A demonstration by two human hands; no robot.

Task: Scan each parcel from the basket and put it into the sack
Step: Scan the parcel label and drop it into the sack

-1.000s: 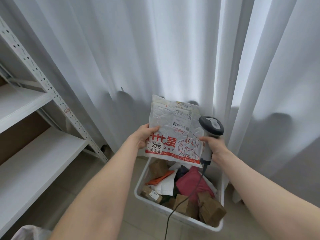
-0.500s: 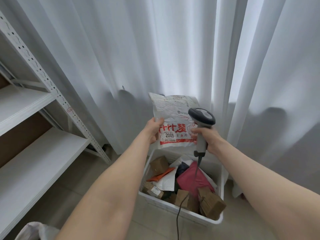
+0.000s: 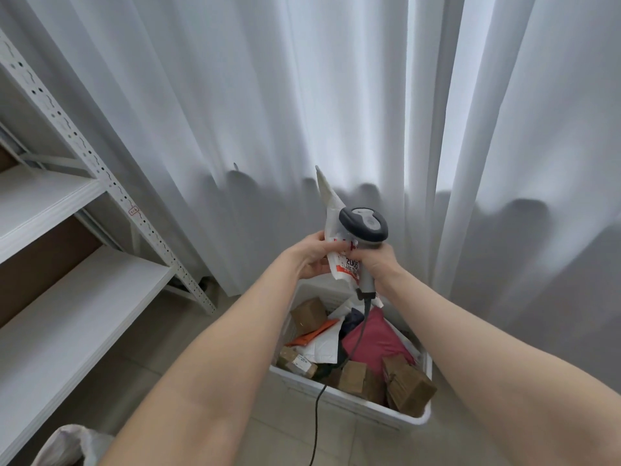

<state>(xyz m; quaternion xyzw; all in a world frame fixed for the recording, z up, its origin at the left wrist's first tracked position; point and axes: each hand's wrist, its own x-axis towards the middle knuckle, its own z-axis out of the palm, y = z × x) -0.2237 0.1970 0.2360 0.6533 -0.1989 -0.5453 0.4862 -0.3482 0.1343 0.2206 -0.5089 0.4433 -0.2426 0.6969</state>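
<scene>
My left hand grips a white plastic mailer parcel with red print, held up edge-on above the basket. My right hand grips the handle of a grey barcode scanner, whose head sits right against the parcel; two of its fingers also touch the parcel's printed side. The scanner's cable hangs down over the white basket, which holds several brown boxes, a red bag and white mailers. A bit of the white sack shows at the bottom left.
A white metal shelf rack stands along the left. White curtains hang behind the basket. Tiled floor lies between the rack and the basket.
The parcel has turned from facing me to edge-on and has narrowed in view. Both hands have come closer together, with the scanner head now against the parcel.
</scene>
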